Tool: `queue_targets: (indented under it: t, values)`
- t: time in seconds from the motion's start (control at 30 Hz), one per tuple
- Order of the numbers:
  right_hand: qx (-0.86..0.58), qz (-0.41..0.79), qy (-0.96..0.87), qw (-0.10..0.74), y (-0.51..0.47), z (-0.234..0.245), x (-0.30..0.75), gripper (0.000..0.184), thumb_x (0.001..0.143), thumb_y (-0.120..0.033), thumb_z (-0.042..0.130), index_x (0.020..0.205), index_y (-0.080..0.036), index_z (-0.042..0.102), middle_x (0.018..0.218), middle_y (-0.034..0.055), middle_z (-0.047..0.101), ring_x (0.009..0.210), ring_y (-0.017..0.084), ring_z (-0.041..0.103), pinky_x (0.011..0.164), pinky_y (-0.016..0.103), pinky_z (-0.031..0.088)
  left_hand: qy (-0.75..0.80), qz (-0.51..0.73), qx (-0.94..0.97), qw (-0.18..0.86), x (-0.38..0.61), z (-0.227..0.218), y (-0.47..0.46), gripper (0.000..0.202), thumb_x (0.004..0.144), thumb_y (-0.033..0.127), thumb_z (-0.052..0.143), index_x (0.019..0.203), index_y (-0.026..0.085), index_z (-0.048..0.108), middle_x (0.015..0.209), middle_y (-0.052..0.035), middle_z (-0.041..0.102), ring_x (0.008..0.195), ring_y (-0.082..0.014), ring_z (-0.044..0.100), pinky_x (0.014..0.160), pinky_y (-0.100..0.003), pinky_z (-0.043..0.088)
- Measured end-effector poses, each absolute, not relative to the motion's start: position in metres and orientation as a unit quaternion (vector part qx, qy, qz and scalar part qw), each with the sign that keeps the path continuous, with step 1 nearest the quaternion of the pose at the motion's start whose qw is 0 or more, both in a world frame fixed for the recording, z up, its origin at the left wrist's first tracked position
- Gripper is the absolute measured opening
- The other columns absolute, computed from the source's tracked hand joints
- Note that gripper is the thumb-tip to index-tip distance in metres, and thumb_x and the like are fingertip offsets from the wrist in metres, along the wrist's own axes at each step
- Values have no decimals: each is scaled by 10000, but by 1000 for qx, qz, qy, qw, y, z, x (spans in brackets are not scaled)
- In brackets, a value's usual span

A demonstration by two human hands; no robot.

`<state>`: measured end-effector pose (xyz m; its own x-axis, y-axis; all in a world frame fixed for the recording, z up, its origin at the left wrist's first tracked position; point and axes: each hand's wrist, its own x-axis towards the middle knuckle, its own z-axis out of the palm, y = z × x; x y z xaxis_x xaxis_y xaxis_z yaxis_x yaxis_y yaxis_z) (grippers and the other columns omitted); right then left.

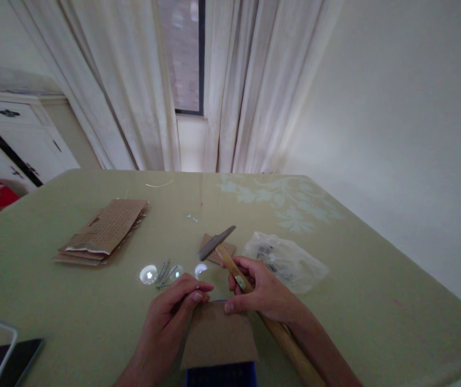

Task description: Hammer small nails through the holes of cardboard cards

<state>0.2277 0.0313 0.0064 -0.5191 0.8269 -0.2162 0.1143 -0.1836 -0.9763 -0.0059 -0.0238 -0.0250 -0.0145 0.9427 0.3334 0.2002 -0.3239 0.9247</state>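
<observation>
My right hand [260, 287] is wrapped round the wooden handle of a hammer [238, 277], whose metal head points up and away from me. Its thumb rests on the far edge of a brown cardboard piece [219, 336]. That cardboard lies on a dark blue box [220, 374] close to me. At the cardboard's far left corner, my left hand [178, 306] pinches what looks like a nail [197, 288], mostly hidden by the fingers. Several loose nails [165, 273] lie on the table just beyond the left hand.
A clear plastic bag [290, 260] with small dark pieces sits right of the hammer. Behind the hammer head is a small perforated cardboard piece [227, 249]. Folded perforated cardboard [105, 228] lies at left on the table [359, 301]. A phone [16, 360] with a white cable is nearest left.
</observation>
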Motion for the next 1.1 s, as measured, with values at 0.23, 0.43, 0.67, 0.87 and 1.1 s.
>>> queue_targets:
  t: [0.23, 0.43, 0.67, 0.87, 1.1]
  values:
    - [-406, 659, -576, 262, 32, 8, 228, 602, 572, -380, 1089, 980, -209, 681, 877, -53, 620, 737, 136, 546, 641, 247, 413, 461, 530, 620, 348, -7, -28, -25, 222, 1026, 336, 656, 972, 268, 860, 796, -11, 764, 728, -167, 741, 671, -222, 577]
    - [-403, 659, -581, 257, 33, 7, 230, 585, 580, -390, 1085, 965, -203, 686, 872, -49, 619, 729, 134, 539, 633, 244, 410, 458, 533, 621, 348, -6, -27, -24, 219, 1027, 340, 659, 954, 269, 853, 785, -8, 754, 722, -168, 731, 666, -224, 566]
    - [-409, 649, -585, 263, 33, 5, 231, 554, 608, -414, 1072, 947, -201, 689, 867, -45, 614, 743, 141, 532, 646, 252, 412, 455, 535, 620, 349, -6, -27, -26, 214, 1022, 334, 663, 961, 275, 860, 784, -11, 754, 723, -179, 729, 668, -239, 566]
    - [-406, 655, -580, 264, 33, 5, 230, 562, 611, -401, 1070, 973, -195, 693, 866, -48, 614, 740, 141, 536, 655, 256, 416, 448, 534, 625, 352, -4, -31, -27, 190, 1020, 335, 689, 965, 286, 864, 811, -10, 758, 751, -173, 725, 687, -230, 556]
    - [-404, 650, -585, 267, 32, 7, 229, 551, 618, -425, 1060, 960, -200, 691, 877, -43, 614, 744, 143, 531, 646, 251, 413, 449, 514, 637, 359, -3, -27, -26, 325, 1046, 438, 647, 850, 245, 820, 786, -32, 742, 733, -194, 697, 681, -255, 542]
